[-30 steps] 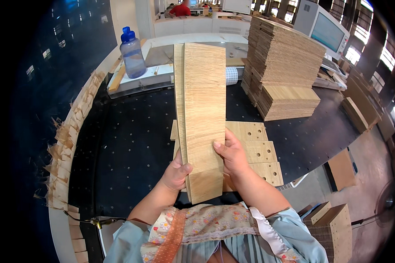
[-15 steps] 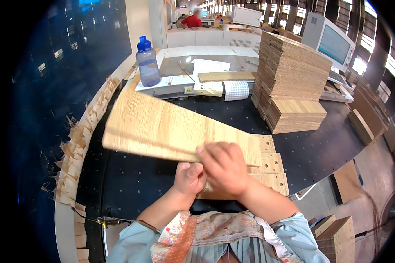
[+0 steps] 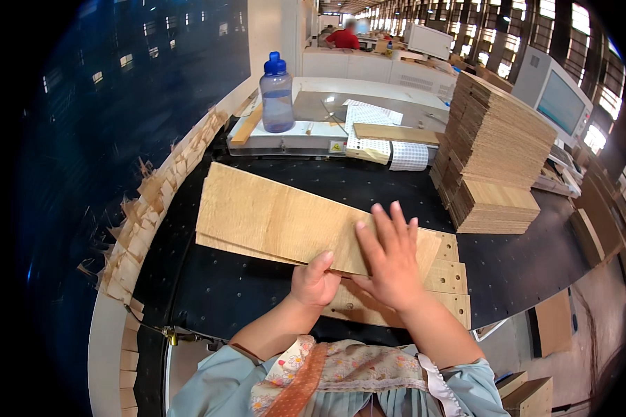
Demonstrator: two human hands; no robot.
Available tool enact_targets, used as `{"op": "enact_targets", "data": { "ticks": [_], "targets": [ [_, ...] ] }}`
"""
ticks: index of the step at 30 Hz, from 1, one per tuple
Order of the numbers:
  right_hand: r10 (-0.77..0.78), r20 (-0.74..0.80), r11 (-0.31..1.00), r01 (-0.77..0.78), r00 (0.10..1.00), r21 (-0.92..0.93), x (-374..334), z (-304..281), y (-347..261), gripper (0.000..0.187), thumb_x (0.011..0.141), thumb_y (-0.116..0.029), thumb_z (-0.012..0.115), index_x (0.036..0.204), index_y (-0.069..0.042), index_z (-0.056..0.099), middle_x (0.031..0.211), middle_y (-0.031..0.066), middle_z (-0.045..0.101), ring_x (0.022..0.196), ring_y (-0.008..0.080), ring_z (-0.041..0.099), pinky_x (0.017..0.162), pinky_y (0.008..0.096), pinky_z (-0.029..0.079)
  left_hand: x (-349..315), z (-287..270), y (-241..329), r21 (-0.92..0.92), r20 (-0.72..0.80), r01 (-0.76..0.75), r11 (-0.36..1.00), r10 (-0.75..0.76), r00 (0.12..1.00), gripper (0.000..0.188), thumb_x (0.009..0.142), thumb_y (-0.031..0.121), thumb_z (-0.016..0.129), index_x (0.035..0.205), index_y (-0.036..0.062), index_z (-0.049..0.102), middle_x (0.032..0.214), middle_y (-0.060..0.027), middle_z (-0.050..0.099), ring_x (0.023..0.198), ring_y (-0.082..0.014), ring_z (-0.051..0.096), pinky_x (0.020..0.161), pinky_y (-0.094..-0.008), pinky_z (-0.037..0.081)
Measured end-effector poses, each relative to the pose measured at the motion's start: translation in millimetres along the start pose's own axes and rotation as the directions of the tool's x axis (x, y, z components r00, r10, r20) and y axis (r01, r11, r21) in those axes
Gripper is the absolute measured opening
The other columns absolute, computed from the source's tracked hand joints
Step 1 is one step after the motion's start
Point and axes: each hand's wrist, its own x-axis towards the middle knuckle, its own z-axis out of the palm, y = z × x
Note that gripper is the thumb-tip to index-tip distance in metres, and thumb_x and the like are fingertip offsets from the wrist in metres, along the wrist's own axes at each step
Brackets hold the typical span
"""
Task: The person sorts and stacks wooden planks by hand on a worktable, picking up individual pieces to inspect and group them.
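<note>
A long wood-grain board [image 3: 278,212] lies slantwise in front of me, with the edge of another board showing beneath its near left side. My left hand [image 3: 316,279] grips the near edge, thumb on top and fingers hidden below. Across the board's right part, my right hand [image 3: 394,260] rests with its fingers spread, touching the top face. Under and beyond the board's right end, several drilled wooden panels [image 3: 454,306] with round holes lie on the black table [image 3: 222,295].
A tall stack of boards [image 3: 497,139] stands at the back right, near a monitor [image 3: 556,97]. A blue-capped water bottle [image 3: 277,101], papers [image 3: 368,118] and a loose board [image 3: 396,133] rest on the far ledge. Torn edging [image 3: 163,181] lines the left side. A person in red [image 3: 343,39] is far behind.
My right hand has gone from curled at the near edge to spread on the board's face. The view has shifted, and a second board's edge now shows underneath.
</note>
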Motion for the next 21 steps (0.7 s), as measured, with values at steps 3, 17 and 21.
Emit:
{"op": "enact_targets", "data": {
  "ticks": [3,17,21],
  "targets": [
    [0.004,0.115,1.000,-0.004,0.993,-0.005,5,0,5,0.100,0.050,-0.029,0.084,0.138,-0.018,0.037,0.137,0.0186,0.035,0.127,0.0388,0.034,0.102,0.0612,0.024,-2,-4,4,0.011,0.025,0.026,1.000,-0.027,0.999,0.058,0.080,0.004,0.053,0.135,0.0044,0.035,0.133,-0.0122,0.044,0.125,-0.0281,0.042,0.106,-0.0439,0.032],
    [-0.204,0.017,0.972,0.200,0.979,0.126,10,26,31,0.092,0.044,-0.027,0.083,0.129,-0.016,0.049,0.124,0.0202,0.045,0.111,0.0383,0.044,0.092,0.0486,0.034,-10,-35,43,0.417,0.017,0.324,0.849,-0.364,0.931,0.049,0.085,0.012,0.064,0.129,0.0006,0.043,0.122,-0.0110,0.054,0.107,-0.0207,0.057,0.087,-0.0337,0.050],
    [-0.256,-0.071,0.945,0.265,0.964,0.192,9,39,30,0.086,0.046,-0.029,0.085,0.123,-0.010,0.051,0.122,0.0232,0.046,0.106,0.0396,0.047,0.088,0.0490,0.037,-11,-43,44,0.585,0.091,0.155,0.796,-0.254,0.963,0.063,0.077,0.012,0.074,0.130,0.0013,0.042,0.123,-0.0117,0.054,0.113,-0.0220,0.053,0.092,-0.0343,0.047]
  ]
}}
